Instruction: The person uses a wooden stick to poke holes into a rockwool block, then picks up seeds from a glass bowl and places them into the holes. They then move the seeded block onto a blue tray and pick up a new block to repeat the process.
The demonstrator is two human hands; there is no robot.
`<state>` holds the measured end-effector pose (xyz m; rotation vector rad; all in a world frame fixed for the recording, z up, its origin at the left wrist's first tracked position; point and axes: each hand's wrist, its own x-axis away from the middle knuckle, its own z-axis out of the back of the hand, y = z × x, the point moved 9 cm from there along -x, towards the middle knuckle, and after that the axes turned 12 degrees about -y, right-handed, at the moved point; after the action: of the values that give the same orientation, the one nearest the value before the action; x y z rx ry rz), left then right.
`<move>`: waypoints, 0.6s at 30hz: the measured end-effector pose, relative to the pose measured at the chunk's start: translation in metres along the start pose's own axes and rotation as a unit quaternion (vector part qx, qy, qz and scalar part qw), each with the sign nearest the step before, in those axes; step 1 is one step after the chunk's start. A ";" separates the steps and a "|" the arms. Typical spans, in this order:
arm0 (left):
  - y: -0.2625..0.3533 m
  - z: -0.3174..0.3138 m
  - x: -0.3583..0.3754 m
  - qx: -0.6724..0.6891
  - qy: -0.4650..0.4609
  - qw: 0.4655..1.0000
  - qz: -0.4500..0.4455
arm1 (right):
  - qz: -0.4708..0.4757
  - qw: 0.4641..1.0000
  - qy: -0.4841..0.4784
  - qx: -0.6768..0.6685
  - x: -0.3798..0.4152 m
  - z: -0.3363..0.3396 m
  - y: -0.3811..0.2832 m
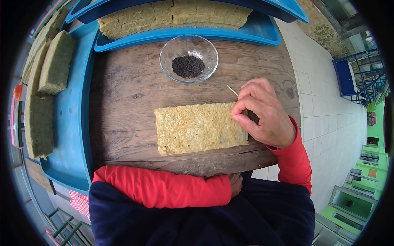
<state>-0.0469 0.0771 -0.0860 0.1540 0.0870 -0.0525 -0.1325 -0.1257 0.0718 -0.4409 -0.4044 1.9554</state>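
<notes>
My right hand (262, 110) is over the right end of a yellowish fibrous growing-medium slab (201, 127) with small holes in its top. Thumb and index finger are pinched together close to the slab; whether anything tiny is between them is too small to tell. A thin wooden toothpick (232, 89) sticks out from the same hand, its pointed end toward the bowl. Beyond the slab stands a clear glass bowl (165, 61) with small black seeds (188, 66) in it. My left hand (236, 184) rests against my body at the table's near edge, its fingers mostly hidden.
A blue tray (72, 123) on the left holds more slabs (55, 63). Another blue tray (262, 30) with slabs (176, 18) lies at the back, partly under a further blue tray (283, 9). Right of the wooden table (123, 90) is a tiled floor (324, 110).
</notes>
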 end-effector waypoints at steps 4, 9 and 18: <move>-0.001 0.002 -0.001 0.007 0.002 1.000 -0.002 | -0.012 1.000 0.024 -0.001 0.003 0.008 0.007; -0.006 0.007 -0.004 0.030 0.001 0.999 0.011 | -0.048 0.998 0.035 0.020 0.007 0.017 0.015; -0.009 0.011 -0.005 0.036 -0.004 0.999 0.016 | -0.026 1.000 0.016 0.002 0.005 0.006 0.014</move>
<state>-0.0515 0.0672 -0.0762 0.2269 0.0743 -0.0234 -0.1483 -0.1272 0.0700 -0.4540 -0.3869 1.8964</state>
